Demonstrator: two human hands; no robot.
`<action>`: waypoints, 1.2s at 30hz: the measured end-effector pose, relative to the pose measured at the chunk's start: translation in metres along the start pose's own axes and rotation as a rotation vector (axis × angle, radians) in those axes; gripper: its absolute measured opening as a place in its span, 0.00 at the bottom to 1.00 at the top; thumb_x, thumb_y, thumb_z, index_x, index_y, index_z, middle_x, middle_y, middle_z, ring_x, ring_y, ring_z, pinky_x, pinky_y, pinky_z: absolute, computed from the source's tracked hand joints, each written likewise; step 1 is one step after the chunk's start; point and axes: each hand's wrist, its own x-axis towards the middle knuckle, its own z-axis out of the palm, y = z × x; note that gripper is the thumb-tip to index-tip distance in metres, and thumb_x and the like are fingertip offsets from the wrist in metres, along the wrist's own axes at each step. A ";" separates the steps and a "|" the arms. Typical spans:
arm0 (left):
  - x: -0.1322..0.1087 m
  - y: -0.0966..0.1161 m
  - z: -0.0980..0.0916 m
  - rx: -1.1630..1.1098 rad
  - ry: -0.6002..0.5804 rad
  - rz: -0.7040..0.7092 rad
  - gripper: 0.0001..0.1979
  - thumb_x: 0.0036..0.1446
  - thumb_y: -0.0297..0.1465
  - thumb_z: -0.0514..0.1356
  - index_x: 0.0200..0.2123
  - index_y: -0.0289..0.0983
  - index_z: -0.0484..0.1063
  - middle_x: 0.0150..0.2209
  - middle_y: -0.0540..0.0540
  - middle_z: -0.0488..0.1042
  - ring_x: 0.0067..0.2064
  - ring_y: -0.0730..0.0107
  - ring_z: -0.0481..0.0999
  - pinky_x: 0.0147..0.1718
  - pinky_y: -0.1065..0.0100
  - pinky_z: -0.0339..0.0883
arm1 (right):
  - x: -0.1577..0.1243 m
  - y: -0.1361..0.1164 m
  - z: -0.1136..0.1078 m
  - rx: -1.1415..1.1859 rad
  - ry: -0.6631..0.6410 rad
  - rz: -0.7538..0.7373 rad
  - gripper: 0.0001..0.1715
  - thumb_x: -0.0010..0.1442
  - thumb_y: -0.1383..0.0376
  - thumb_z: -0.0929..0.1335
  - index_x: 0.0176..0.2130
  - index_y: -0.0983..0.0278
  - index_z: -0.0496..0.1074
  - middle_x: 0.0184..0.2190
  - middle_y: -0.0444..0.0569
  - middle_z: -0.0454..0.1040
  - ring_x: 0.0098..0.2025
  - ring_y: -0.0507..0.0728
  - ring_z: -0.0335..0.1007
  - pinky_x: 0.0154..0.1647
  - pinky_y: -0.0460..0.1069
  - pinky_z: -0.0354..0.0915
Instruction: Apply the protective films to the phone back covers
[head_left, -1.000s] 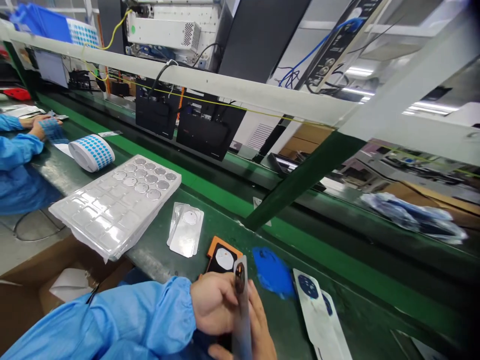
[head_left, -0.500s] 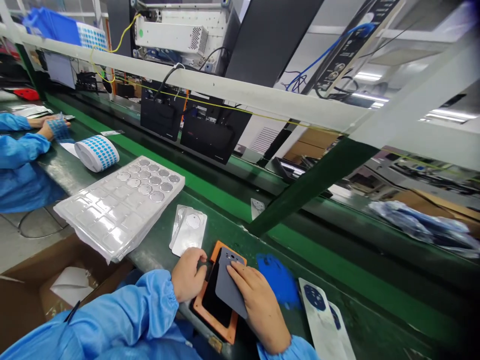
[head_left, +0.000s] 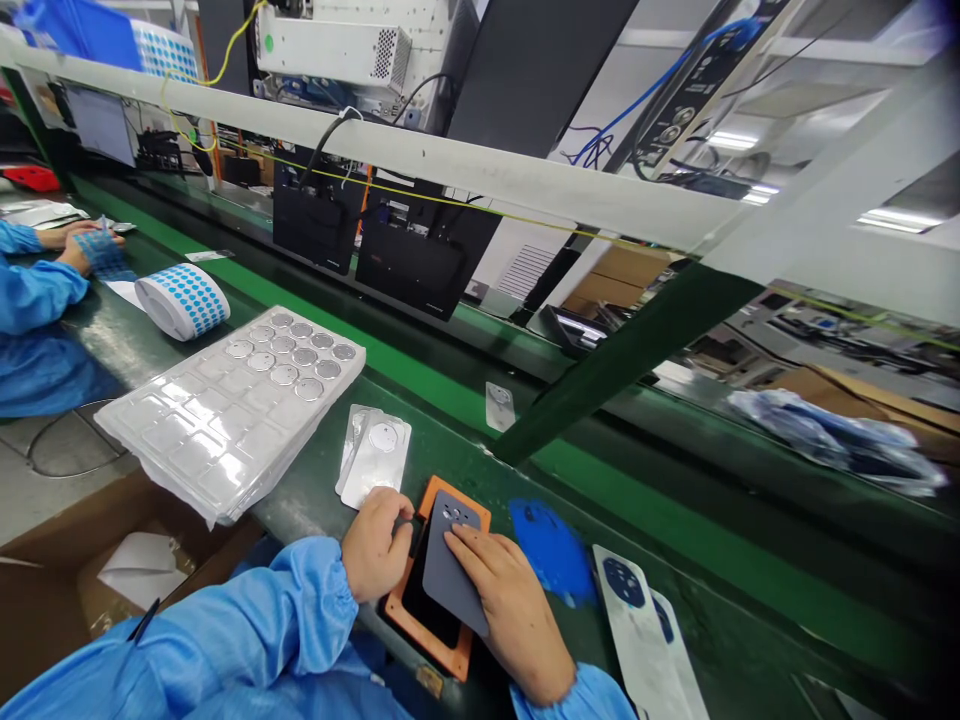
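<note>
A grey phone back cover [head_left: 454,575] with camera holes at its top lies slantwise over an orange-rimmed fixture [head_left: 442,655] with a dark middle. My right hand [head_left: 510,605] grips the cover, fingers stretched across its face from the right edge; its thumb is hidden. Left of the fixture, my left hand [head_left: 377,548] is loosely curled, thumb and forefinger apart, with nothing visible between them. Its fingertips are close to the fixture's upper left corner. Just beyond that hand lie overlapping silvery cover-shaped sheets [head_left: 386,455], each with a round mark.
A clear plastic tray [head_left: 202,420] with round pieces stands left, beside a roll of blue-dotted stickers [head_left: 184,300]. A blue patch [head_left: 551,550] and pale phone covers [head_left: 637,640] lie right. A green post [head_left: 622,360] rises behind. Far left, a co-worker's hands hold a sticker strip [head_left: 105,255].
The view has shifted slightly, moving the scene a little left and up. Both hands keep nearly the same pose, and the grey cover stays under my right hand.
</note>
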 end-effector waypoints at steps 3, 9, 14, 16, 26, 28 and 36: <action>0.000 0.001 0.000 0.003 0.003 0.001 0.12 0.52 0.19 0.53 0.38 0.39 0.66 0.39 0.44 0.70 0.44 0.60 0.69 0.45 0.60 0.63 | 0.003 -0.001 -0.004 0.022 -0.011 0.008 0.26 0.62 0.71 0.62 0.58 0.63 0.69 0.57 0.57 0.72 0.57 0.61 0.69 0.57 0.59 0.62; 0.001 0.003 -0.001 0.005 0.009 0.004 0.12 0.52 0.19 0.53 0.37 0.39 0.67 0.39 0.44 0.71 0.44 0.59 0.69 0.46 0.59 0.63 | 0.011 -0.004 -0.013 0.097 -0.092 0.043 0.25 0.62 0.70 0.62 0.58 0.62 0.70 0.56 0.56 0.73 0.56 0.60 0.70 0.56 0.59 0.64; 0.011 0.006 -0.001 -0.032 -0.033 0.016 0.13 0.51 0.20 0.54 0.39 0.40 0.70 0.42 0.43 0.72 0.49 0.56 0.68 0.51 0.55 0.62 | 0.011 -0.002 -0.014 0.097 -0.123 0.042 0.28 0.58 0.72 0.63 0.57 0.63 0.71 0.56 0.57 0.73 0.56 0.62 0.70 0.57 0.60 0.64; 0.022 0.009 0.000 -0.047 -0.089 0.049 0.15 0.50 0.21 0.55 0.41 0.40 0.72 0.42 0.42 0.72 0.53 0.53 0.66 0.56 0.51 0.59 | 0.013 -0.002 -0.014 0.101 -0.140 0.045 0.29 0.57 0.73 0.63 0.57 0.63 0.71 0.56 0.56 0.73 0.56 0.62 0.70 0.57 0.60 0.64; 0.057 0.004 0.024 0.028 -0.344 0.132 0.13 0.52 0.27 0.61 0.41 0.45 0.76 0.49 0.43 0.77 0.61 0.44 0.55 0.58 0.41 0.38 | 0.004 -0.003 -0.033 0.217 -0.284 0.075 0.36 0.58 0.63 0.68 0.65 0.60 0.62 0.65 0.56 0.62 0.66 0.65 0.59 0.64 0.65 0.57; 0.056 0.001 0.025 0.045 -0.351 0.118 0.11 0.53 0.29 0.61 0.41 0.45 0.76 0.50 0.44 0.77 0.59 0.44 0.56 0.56 0.41 0.38 | 0.008 0.011 -0.043 0.349 -0.363 0.032 0.38 0.57 0.54 0.70 0.64 0.59 0.63 0.65 0.55 0.62 0.65 0.65 0.59 0.63 0.63 0.61; 0.049 0.006 0.016 0.265 -0.287 -0.031 0.24 0.48 0.40 0.68 0.47 0.40 0.70 0.54 0.39 0.69 0.56 0.43 0.58 0.52 0.44 0.49 | 0.109 0.025 0.021 0.195 0.040 0.523 0.27 0.70 0.60 0.54 0.57 0.67 0.69 0.57 0.57 0.72 0.64 0.63 0.60 0.64 0.61 0.56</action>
